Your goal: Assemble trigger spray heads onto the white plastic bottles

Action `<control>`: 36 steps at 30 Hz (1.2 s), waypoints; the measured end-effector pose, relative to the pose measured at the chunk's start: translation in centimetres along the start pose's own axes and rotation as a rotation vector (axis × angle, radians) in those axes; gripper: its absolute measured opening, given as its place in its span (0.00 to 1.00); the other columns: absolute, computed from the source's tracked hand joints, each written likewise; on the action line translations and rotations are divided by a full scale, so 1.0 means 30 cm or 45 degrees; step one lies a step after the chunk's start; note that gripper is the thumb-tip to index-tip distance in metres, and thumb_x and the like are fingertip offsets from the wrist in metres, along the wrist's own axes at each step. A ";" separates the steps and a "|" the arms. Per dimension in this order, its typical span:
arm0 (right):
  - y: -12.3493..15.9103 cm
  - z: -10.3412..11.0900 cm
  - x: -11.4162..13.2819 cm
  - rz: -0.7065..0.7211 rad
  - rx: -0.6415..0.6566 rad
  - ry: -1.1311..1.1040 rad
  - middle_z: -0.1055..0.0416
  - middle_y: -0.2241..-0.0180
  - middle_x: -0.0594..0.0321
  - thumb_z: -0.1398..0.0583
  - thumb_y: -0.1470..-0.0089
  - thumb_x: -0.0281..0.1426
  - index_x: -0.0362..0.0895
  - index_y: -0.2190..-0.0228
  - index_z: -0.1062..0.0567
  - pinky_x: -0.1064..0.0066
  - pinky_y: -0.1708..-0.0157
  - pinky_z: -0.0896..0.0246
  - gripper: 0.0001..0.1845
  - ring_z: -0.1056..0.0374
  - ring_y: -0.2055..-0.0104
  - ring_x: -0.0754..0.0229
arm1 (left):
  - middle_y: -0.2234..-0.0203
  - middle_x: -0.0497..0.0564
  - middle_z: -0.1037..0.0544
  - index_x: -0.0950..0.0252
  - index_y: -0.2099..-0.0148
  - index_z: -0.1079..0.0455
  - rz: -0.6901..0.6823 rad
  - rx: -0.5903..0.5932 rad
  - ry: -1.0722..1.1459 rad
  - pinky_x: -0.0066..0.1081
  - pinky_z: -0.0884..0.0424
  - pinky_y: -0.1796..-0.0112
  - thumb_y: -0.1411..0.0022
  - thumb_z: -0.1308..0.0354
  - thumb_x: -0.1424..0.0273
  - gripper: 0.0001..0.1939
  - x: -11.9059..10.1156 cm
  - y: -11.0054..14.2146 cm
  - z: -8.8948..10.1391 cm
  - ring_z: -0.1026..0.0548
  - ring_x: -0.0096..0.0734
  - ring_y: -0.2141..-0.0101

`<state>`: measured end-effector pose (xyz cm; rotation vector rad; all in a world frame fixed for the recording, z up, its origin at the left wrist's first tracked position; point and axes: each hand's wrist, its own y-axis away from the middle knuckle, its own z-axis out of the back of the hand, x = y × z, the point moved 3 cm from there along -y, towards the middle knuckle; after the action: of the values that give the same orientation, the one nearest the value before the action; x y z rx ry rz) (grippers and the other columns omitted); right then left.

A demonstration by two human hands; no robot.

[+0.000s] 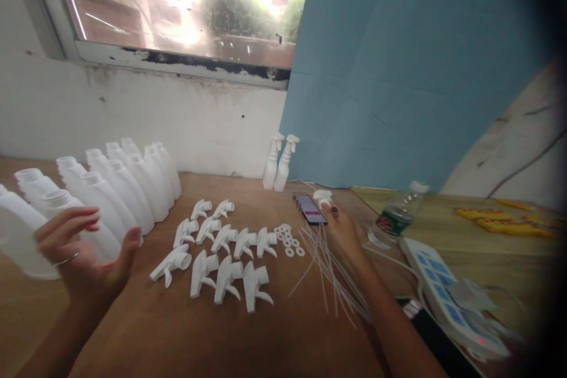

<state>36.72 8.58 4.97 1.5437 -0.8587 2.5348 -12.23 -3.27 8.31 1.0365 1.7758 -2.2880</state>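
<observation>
My left hand (84, 254) hovers open, palm up, fingers curled loosely, just in front of a row of white bottles (110, 189) without caps at the left. My right hand (339, 227) reaches across the wooden table (212, 336) and touches a phone (310, 208) with a lit screen; its fingertips rest by a small white cap (322, 195). Between the hands lie several white trigger spray heads (221, 254), small white washers (287, 239) and thin clear dip tubes (328, 271).
Two assembled spray bottles (279, 162) stand against the wall under the window. A plastic water bottle (396, 215), a white power strip (447, 295) and yellow items (500, 221) lie to the right. A blue sheet (398, 71) hangs behind.
</observation>
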 end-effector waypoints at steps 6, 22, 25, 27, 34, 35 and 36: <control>0.105 -0.189 0.161 -0.071 0.487 -0.208 0.26 0.76 0.61 0.44 0.47 0.51 0.41 0.65 0.28 0.76 0.89 0.45 0.25 0.34 0.86 0.64 | 0.64 0.50 0.30 0.64 0.55 0.39 0.141 0.636 0.660 0.33 0.32 0.60 0.39 0.45 0.64 0.13 -0.094 0.014 -0.336 0.29 0.31 0.63; 0.375 -0.413 0.317 -0.392 1.079 -1.083 0.37 0.87 0.64 0.58 0.46 0.62 0.38 0.80 0.27 0.77 0.85 0.53 0.43 0.48 0.87 0.70 | 0.71 0.52 0.27 0.68 0.63 0.34 1.329 1.358 1.872 0.30 0.32 0.73 0.42 0.43 0.65 0.10 -0.099 0.276 -0.419 0.31 0.27 0.78; 0.370 -0.397 0.306 -0.287 0.956 -1.177 0.39 0.86 0.67 0.50 0.45 0.58 0.40 0.79 0.27 0.76 0.83 0.53 0.35 0.49 0.85 0.70 | 0.70 0.52 0.28 0.67 0.64 0.34 1.485 1.395 1.983 0.28 0.35 0.75 0.38 0.48 0.63 0.11 -0.096 0.254 -0.406 0.34 0.23 0.79; 0.385 -0.391 0.319 -0.143 0.927 -1.161 0.32 0.79 0.64 0.42 0.47 0.53 0.42 0.71 0.23 0.74 0.78 0.46 0.25 0.39 0.78 0.65 | 0.72 0.50 0.29 0.66 0.63 0.34 1.521 1.402 1.962 0.25 0.38 0.78 0.36 0.50 0.58 0.15 -0.093 0.252 -0.404 0.37 0.22 0.81; 0.433 -0.368 0.388 0.412 0.792 -0.512 0.25 0.64 0.61 0.43 0.41 0.31 0.47 0.58 0.24 0.68 0.62 0.36 0.10 0.29 0.63 0.59 | 0.81 0.43 0.38 0.68 0.72 0.38 1.436 1.511 1.615 0.20 0.54 0.85 0.39 0.47 0.52 0.22 -0.087 0.290 -0.421 0.49 0.14 0.86; 0.435 -0.365 0.391 0.506 0.720 -0.448 0.25 0.65 0.61 0.44 0.41 0.29 0.47 0.59 0.24 0.68 0.62 0.36 0.11 0.29 0.63 0.59 | 0.82 0.43 0.38 0.68 0.72 0.38 1.409 1.524 1.566 0.20 0.56 0.85 0.39 0.46 0.52 0.23 -0.091 0.292 -0.420 0.50 0.14 0.86; 0.438 -0.364 0.392 0.604 0.662 -0.395 0.25 0.66 0.60 0.44 0.41 0.27 0.47 0.59 0.24 0.68 0.62 0.36 0.11 0.29 0.63 0.59 | 0.81 0.43 0.38 0.67 0.71 0.39 1.385 1.523 1.526 0.19 0.56 0.85 0.40 0.45 0.52 0.22 -0.097 0.293 -0.420 0.50 0.13 0.86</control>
<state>17.84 -0.01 5.35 2.1479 -0.6859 3.0883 -0.32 3.90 1.18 2.8064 -0.6799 -1.6919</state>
